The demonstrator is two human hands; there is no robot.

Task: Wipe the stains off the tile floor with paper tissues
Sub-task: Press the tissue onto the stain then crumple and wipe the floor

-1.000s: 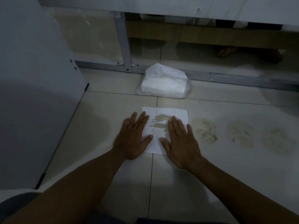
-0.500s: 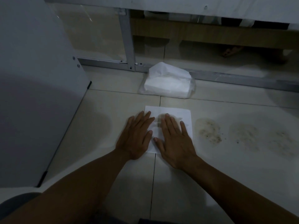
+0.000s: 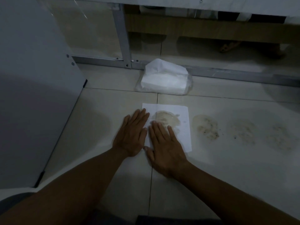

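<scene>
pressing a soaked tissue (image 3: 177,120) flat under both open palms, left hand (image 3: 132,135) beside right hand (image 3: 165,146), the person blots the first stain; three stains (image 3: 206,127) to the right of the hands likely call for fresh sheets from the pack (image 3: 164,78) beyond the fingertips.

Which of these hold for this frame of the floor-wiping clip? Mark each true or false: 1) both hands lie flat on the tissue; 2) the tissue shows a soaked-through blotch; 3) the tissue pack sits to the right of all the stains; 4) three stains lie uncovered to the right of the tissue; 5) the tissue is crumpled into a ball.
1) True: left hand and right hand press flat, palms down, on the tissue.
2) True: a brownish blotch shows through it.
3) False: the tissue pack lies beyond the tissue, by the metal rail.
4) True: near stain, middle stain, far stain.
5) False: it lies spread flat on the tile floor.
</scene>
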